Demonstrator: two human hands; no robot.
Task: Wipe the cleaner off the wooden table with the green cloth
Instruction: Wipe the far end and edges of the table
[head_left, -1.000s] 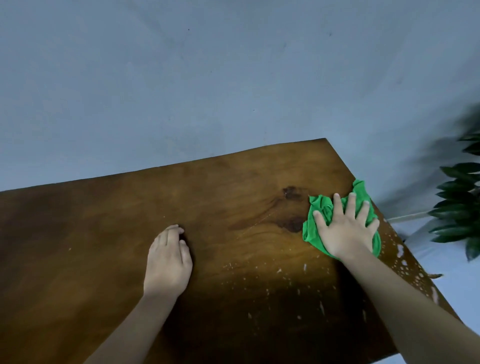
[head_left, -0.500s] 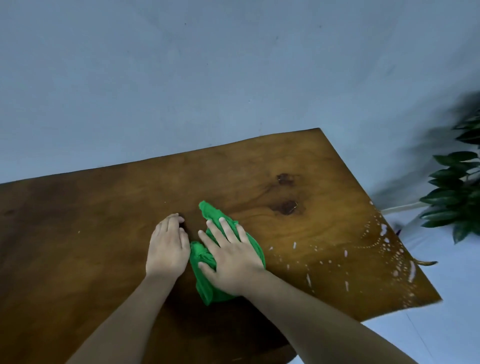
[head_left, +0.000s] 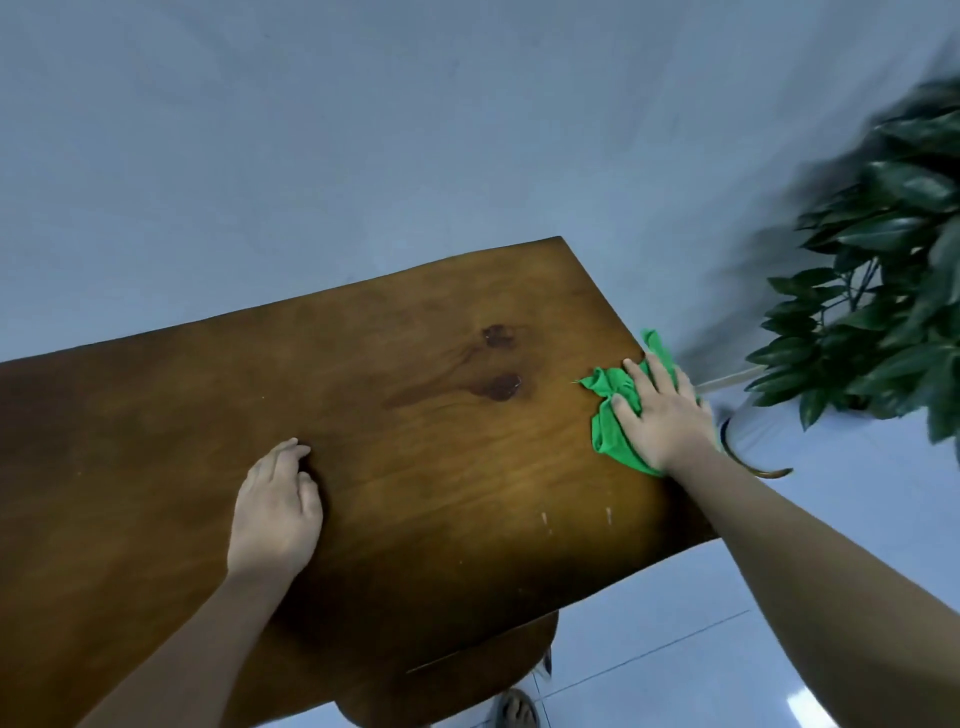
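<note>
Your right hand (head_left: 662, 415) presses flat on the soft, light green cloth (head_left: 613, 415) at the bench (head_left: 415, 467) edge; left hand (head_left: 275, 512) rests empty. Keep your palm centred so it won't bunch.

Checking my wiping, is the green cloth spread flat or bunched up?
Bunched up: the green cloth shows folds and ridges under the right hand.

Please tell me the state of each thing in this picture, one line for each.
green cloth: bunched, pressed flat at the table's right edge.
right hand: open, palm down on the cloth.
left hand: resting on bare wood, holding nothing.
wooden table: mostly wiped; few white specks near the front edge.
</note>
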